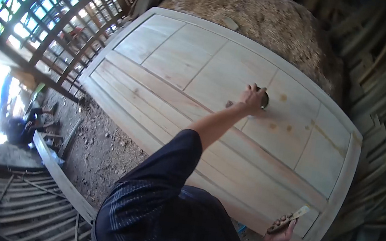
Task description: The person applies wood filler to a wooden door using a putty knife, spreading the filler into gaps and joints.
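Note:
A large pale wooden door (183, 50) with panels lies before me. Over its middle, my left hand (252, 98) is closed round a dark, round tin (265, 100), fingers at its rim. Low on the right, near the door's front edge, my right hand (281, 231) grips a putty knife (299, 212), its pale blade pointing up and away with a yellowish smear at the tip. Several yellow-brown patches (283, 98) dot the panels right of the tin, and a longer streak (328, 139) runs toward the right end. A small brownish lump (229, 104) shows beside my left wrist.
Behind the door rises a heap of wood shavings (266, 17). Stacked wood strips (383, 98) line the right side. A wooden lattice (64, 18) stands at the left, with a seated person (21, 128) below it. A plank (64, 176) slants across the lower left.

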`<state>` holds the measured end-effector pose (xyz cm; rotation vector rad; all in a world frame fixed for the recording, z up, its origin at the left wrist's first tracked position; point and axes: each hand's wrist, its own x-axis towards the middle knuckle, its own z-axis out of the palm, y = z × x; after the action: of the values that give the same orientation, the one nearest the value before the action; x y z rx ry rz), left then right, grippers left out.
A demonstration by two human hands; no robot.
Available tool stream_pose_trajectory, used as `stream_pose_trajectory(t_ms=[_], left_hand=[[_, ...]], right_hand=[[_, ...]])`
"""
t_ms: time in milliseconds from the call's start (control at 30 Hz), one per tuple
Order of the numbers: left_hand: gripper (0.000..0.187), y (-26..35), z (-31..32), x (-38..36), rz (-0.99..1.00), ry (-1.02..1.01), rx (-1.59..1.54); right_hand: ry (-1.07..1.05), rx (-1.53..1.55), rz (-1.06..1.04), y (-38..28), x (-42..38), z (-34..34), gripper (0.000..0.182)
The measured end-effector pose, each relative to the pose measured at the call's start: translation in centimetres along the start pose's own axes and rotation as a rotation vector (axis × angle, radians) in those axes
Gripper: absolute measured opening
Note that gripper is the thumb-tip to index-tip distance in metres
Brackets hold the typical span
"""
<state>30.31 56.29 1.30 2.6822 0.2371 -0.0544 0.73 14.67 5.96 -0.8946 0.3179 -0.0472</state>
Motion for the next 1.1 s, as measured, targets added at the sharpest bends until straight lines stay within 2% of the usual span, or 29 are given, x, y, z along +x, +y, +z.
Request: stream_pose_trajectory(t_ms=[100, 167, 200, 267, 333, 367, 400, 433, 467, 500, 533, 600, 700, 767, 800, 867, 900, 967, 1000, 1100], left_hand=[[0.117, -0.4, 1.0, 0.2, -0.005, 0.024, -0.071], [0.129, -0.1, 0.3, -0.2, 0.007, -0.031, 0.011], [0.129, -0.4, -0.1, -0.1, -0.011, -0.021, 0.006], [0.136, -0.9, 0.1, -0.6, 0.017, 0.020, -0.097], [0.139, -6.8, 4.7, 2.3, 0.215, 0.165, -0.281], [0.136, -8.1, 1.4, -2.0, 0.260, 0.229, -0.498], [0.129, -9.1, -0.4, -5.6, 0.166, 0.278, -0.483], [0.121, -11.5, -0.5, -8.5, 0.196, 0.388, -0.700], [0.109, -14.0, 0.3, -11.0, 0.161, 0.394, -1.034], [0.099, -14.5, -1.2, -16.0, 0.059, 0.554, -1.035], [0.091, -17.6, 0.2, -19.0, -0.070, 0.669, -0.821], [0.083, -19.6, 0.0, -26.7, -0.264, 0.806, -0.870], [0.081, -23.1, 2.7, -36.4, -0.487, 0.997, -0.709], [0.076, -23.2, 3.4, -41.3, -0.674, 1.123, -0.786], [0.076, -23.6, 4.1, -43.2, -0.690, 1.116, -0.790], [0.069, -24.2, 5.6, -46.3, -0.779, 1.180, -1.176], [0.069, -23.8, 6.0, -47.3, -0.786, 1.179, -1.178], [0.063, -23.1, 6.8, -48.6, -0.882, 1.042, -1.191], [0.060, -22.5, 7.3, -48.6, -0.777, 1.035, -1.141], [0.060, -19.3, 5.1, -48.0, -0.491, 0.687, -0.709]], right_hand=[[-0.051, -0.028, 0.019, 0.1, 1.4, 2.6, 0.035], [-0.070, -0.047, 0.036, 0.6, 2.4, 4.1, 0.036], [-0.070, -0.066, 0.047, 0.8, 2.8, 5.0, 0.037], [-0.124, -0.087, 0.072, 1.6, 4.2, 5.9, 0.038], [-0.220, -0.094, 0.135, 2.2, 5.0, 5.3, 0.041], [-0.275, -0.084, 0.189, 2.5, 5.7, 4.9, 0.043], [-0.237, -0.159, 0.221, 2.9, 5.9, 5.1, 0.044], [-0.128, -0.258, 0.225, 3.0, 4.9, 7.3, 0.042], [-0.209, -0.267, 0.238, 3.7, 4.4, 8.3, 0.042], [-0.303, -0.263, 0.245, 4.6, 4.2, 9.2, 0.042], [-0.326, -0.299, 0.289, 5.5, 3.9, 10.0, 0.042], [-0.342, -0.342, 0.340, 7.1, 2.6, 11.8, 0.041], [-0.435, -0.495, 0.457, 10.0, 0.8, 14.6, 0.040], [-0.555, -0.597, 0.594, 11.5, -0.2, 15.2, 0.037], [-0.550, -0.609, 0.604, 12.3, -0.3, 15.0, 0.037], [-0.631, -0.616, 0.707, 14.0, -0.6, 14.1, 0.035], [-0.654, -0.640, 0.722, 14.4, -0.8, 13.9, 0.034], [-0.663, -0.627, 0.740, 14.7, -1.3, 13.8, 0.033], [-0.675, -0.608, 0.755, 14.8, -1.5, 13.8, 0.033], [-0.685, -0.553, 0.757, 14.8, -2.0, 13.8, 0.032]])
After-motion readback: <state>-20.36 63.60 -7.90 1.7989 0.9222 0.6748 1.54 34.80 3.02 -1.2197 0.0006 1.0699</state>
